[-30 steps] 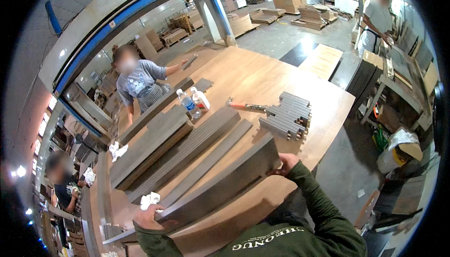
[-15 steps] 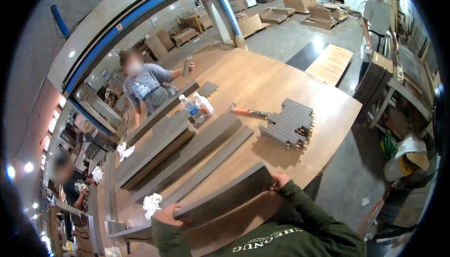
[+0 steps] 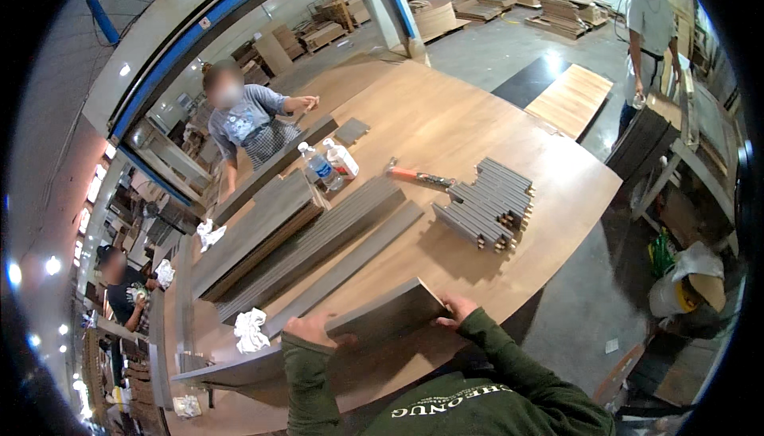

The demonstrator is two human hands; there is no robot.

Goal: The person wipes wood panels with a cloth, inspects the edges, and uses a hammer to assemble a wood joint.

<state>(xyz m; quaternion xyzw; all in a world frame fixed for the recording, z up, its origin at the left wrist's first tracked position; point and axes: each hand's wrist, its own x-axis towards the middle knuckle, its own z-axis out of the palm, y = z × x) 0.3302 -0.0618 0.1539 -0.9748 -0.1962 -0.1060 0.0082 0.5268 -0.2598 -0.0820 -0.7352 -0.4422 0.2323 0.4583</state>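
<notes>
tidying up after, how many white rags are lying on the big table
2 clear ones: one crumpled white rag near the table's front edge, left of the left hand; another rag farther back, beside the stacked grey boards. More may lie hidden behind the boards.

on the wooden worktable (image 3: 477,126) we note a stack of short grey slats (image 3: 487,203), an orange-handled hammer (image 3: 418,176) beside it, two plastic bottles (image 3: 330,164), long grey boards (image 3: 318,237) and a white rag (image 3: 251,328). a person in a grey shirt (image 3: 247,118) stands at the far edge.
</notes>
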